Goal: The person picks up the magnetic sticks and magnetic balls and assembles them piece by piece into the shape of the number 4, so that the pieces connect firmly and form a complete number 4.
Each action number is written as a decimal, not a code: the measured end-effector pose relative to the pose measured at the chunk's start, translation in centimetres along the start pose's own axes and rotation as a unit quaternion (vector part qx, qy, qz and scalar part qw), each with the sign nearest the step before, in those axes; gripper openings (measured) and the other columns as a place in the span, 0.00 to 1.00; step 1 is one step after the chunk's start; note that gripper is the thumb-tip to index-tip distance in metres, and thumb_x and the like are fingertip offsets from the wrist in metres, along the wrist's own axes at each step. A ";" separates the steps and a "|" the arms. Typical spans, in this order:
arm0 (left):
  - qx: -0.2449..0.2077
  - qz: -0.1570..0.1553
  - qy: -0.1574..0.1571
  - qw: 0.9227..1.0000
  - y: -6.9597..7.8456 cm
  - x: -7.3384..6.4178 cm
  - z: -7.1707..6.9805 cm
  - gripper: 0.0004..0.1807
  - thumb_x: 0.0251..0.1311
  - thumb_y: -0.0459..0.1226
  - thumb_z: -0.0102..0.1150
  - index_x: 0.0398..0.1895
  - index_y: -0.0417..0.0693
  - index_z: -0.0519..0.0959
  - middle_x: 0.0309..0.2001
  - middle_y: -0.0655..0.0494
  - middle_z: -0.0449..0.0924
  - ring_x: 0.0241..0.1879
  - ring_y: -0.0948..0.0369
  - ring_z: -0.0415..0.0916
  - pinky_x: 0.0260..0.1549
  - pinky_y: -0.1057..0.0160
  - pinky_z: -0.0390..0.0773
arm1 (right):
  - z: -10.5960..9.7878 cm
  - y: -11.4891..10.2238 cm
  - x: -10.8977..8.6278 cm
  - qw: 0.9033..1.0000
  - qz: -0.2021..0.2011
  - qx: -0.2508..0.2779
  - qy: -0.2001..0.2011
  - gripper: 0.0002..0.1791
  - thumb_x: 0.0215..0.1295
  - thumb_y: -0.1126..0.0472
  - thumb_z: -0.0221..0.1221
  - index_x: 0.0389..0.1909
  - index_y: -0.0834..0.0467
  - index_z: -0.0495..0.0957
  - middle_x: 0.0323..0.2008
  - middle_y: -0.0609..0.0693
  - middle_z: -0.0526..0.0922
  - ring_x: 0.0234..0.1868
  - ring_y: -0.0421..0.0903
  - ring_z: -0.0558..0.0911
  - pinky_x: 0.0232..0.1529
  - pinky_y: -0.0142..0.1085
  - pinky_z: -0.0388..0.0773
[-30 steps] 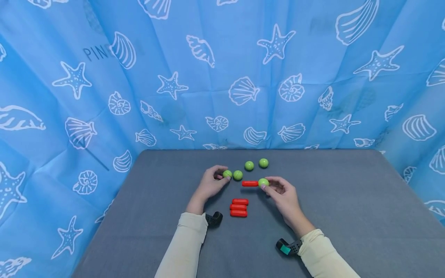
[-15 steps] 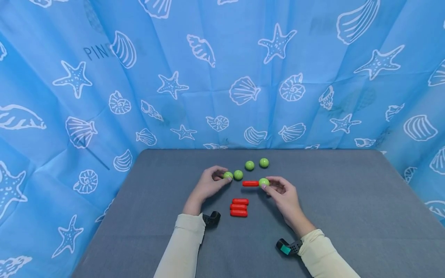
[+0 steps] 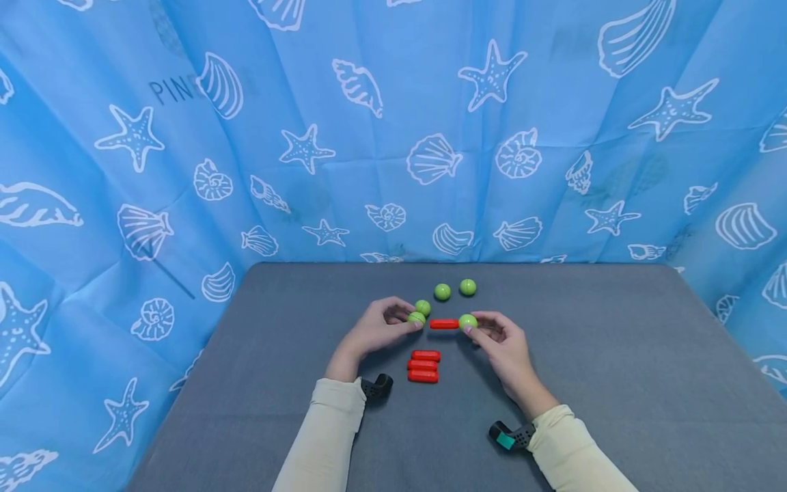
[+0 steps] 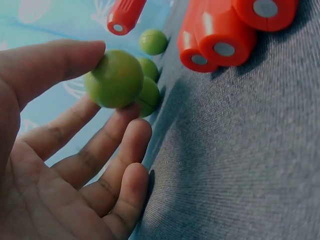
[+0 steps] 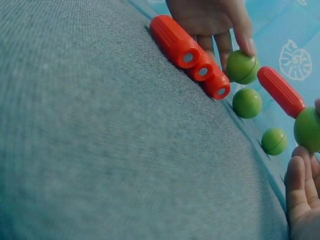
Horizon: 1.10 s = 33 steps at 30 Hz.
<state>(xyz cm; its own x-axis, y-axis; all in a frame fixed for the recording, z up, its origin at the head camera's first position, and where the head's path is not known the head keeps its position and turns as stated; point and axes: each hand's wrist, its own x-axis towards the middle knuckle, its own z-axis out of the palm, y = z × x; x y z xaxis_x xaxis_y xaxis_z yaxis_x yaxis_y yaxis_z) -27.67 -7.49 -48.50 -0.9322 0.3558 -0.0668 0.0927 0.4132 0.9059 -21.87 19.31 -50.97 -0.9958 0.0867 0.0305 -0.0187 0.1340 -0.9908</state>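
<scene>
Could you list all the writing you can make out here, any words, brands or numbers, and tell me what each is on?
"PIN": dark letters on the blue curtain, upper left in the head view; whatever follows is lost at a white shell drawing.
Faint dark marks, upper right on the same curtain: too blurred to read.
Green balls and red rods: no readable text.

Three red rods (image 3: 422, 365) lie side by side on a gray, cloth-textured tabletop (image 3: 615, 355), each running from 9 to 3 o'clock. A green ball (image 3: 422, 307) rests at 12 o'clock from them, while two more green balls (image 3: 442, 292) sit toward 1 o'clock, near the far edge.
</scene>
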 end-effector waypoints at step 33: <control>0.024 0.018 -0.046 0.998 0.7 0.3 1.4 0.19 0.63 0.46 0.76 0.54 0.52 0.85 0.46 0.55 0.85 0.43 0.60 0.80 0.43 0.61 0.81 | 0.1 0.0 0.1 0.999 -0.016 0.019 0.022 0.22 0.75 0.68 0.63 0.66 0.65 0.76 0.63 0.65 0.80 0.50 0.31 0.84 0.49 0.23 0.81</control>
<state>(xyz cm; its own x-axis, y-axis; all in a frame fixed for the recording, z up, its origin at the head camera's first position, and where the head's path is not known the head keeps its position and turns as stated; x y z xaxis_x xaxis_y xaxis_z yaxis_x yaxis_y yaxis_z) -27.40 -5.86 -48.48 -0.8919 0.4459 -0.0757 0.1436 0.4380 0.8875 -21.98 19.23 -51.00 -0.9897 0.1267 0.0665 -0.0539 0.1007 -0.9935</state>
